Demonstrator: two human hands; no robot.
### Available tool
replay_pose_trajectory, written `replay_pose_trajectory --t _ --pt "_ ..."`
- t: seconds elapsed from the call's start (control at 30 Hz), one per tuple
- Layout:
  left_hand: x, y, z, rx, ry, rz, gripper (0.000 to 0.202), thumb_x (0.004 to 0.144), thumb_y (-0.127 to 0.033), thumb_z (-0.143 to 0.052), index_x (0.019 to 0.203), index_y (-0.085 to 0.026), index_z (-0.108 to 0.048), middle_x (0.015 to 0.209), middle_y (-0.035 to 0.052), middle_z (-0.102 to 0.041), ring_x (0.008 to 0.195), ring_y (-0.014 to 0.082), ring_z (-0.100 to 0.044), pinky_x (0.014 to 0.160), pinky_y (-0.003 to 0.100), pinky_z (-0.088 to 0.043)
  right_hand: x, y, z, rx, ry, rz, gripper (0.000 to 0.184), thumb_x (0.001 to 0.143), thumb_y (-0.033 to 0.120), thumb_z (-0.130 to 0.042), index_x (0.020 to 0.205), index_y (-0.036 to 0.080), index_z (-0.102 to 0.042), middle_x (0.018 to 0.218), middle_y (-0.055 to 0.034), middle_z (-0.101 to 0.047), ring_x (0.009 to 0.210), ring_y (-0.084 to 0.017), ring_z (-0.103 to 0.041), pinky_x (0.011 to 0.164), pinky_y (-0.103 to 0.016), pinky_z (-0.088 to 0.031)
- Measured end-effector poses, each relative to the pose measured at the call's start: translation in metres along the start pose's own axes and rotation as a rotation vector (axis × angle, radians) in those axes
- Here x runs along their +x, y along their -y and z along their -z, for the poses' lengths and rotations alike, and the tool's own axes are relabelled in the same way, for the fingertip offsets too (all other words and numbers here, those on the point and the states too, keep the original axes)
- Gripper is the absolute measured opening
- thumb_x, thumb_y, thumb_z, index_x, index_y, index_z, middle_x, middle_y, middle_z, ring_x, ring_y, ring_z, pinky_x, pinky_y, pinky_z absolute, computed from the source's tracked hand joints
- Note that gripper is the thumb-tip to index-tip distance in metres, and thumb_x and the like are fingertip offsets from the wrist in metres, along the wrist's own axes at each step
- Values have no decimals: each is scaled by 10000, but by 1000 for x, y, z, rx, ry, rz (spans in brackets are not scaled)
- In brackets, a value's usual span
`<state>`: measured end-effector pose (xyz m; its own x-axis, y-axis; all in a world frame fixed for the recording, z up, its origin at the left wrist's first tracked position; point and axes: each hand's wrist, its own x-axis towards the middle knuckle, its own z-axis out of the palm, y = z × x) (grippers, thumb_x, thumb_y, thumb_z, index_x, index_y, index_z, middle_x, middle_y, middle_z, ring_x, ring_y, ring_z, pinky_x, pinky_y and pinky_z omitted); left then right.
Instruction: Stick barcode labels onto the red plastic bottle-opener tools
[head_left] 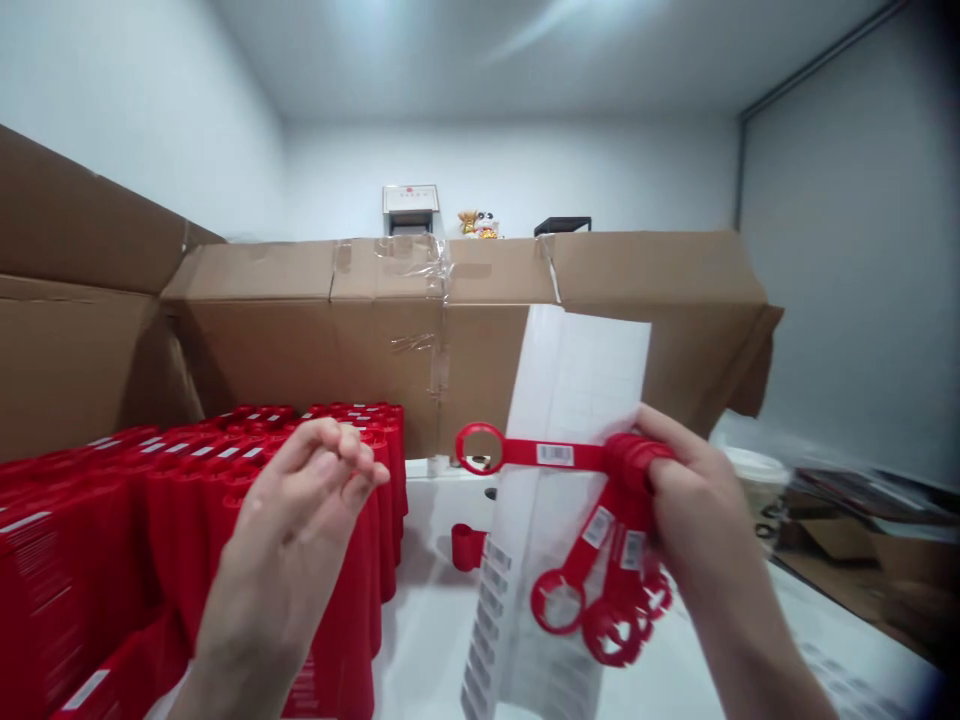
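Observation:
My right hand (686, 500) is closed around a bunch of red plastic ring-ended strips (626, 560) and a white label sheet (592, 370) behind them. One strip sticks out to the left, its ring at the free end and a barcode label (555, 455) on its flat part. Several others hang down, fanned out, some with barcode labels too. My left hand (300, 530) is raised in front of the stacked red pieces, palm visible and fingers loosely bent. Nothing shows in its fingers.
Rows of stacked red pieces (187, 480) with white labels fill the left side. One loose red piece (468, 548) lies on the white table (427, 620). Behind stands a taped cardboard wall (315, 340). A white tub (754, 475) and dark flat items (862, 500) sit at right.

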<state>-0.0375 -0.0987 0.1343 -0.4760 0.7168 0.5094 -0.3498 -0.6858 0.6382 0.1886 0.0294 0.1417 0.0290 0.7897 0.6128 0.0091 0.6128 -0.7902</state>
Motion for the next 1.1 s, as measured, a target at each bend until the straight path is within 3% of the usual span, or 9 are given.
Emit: replay_pose_trajectory --t 0.13,0.27,0.43,0.63,0.77,0.83,0.93,1.0,1.1 --pt "-5 6 -1 8 108 106 71 796 -256 -816 755 -282 -764 736 -54 -704 745 106 -703 760 162 -606 0 8 12 -86 164 -102 120 787 224 -538 794 222 -658 688 -51 -677 540 -197 -565 463 -307 -390" --pt "-5 18 1 36 100 203 130 713 -262 -888 741 -296 -766 722 -75 -734 681 88 -711 698 120 -589 -8 14 13 -57 289 -33 183 809 178 -490 814 229 -665 791 -38 -710 666 -201 -619 564 -299 -449" --pt "-7 22 -2 168 89 163 164 672 -307 -912 696 -268 -754 672 -59 -724 640 83 -696 642 100 -560 -17 18 15 -6 409 20 240 799 114 -458 873 228 -656 821 -37 -695 762 -216 -647 650 -314 -480" --pt "-18 20 -10 515 61 85 192 660 -365 -901 677 -260 -741 610 -28 -706 570 118 -676 547 140 -552 -38 22 12 -45 544 179 284 841 63 -445 1044 253 -503 846 -10 -591 655 -160 -555 546 -274 -436" --pt "-34 18 -18 657 -28 63 228 628 -412 -893 708 -269 -734 492 -44 -632 432 125 -599 429 185 -512 -52 19 4 -213 516 420 517 708 -52 -416 1093 292 -391 1060 -21 -555 822 -171 -537 715 -313 -480" --pt "-38 19 -18 673 -13 100 262 606 -420 -897 708 -258 -718 500 -34 -648 364 124 -564 364 205 -470 -55 21 0 -286 516 509 590 663 -74 -399 1105 313 -342 1106 -11 -531 866 -169 -527 756 -317 -476" --pt "-37 21 -13 616 66 203 307 574 -414 -909 728 -245 -704 619 12 -728 342 131 -574 310 206 -439 -56 26 -4 -265 691 575 567 644 -64 -385 1074 305 -363 1044 0 -524 882 -169 -534 759 -300 -483" --pt "-34 22 -8 559 112 269 303 573 -378 -913 757 -252 -708 535 -10 -680 318 139 -572 291 192 -427 -54 29 -6 -229 821 593 522 633 -41 -393 1041 285 -407 1002 -7 -521 875 -176 -538 745 -292 -489" --pt "-32 23 -5 497 142 329 275 569 -315 -913 747 -258 -712 399 -58 -563 254 128 -528 260 166 -409 -51 32 -9 -203 895 583 480 624 -19 -404 1011 261 -448 983 -22 -521 856 -186 -540 734 -295 -489"
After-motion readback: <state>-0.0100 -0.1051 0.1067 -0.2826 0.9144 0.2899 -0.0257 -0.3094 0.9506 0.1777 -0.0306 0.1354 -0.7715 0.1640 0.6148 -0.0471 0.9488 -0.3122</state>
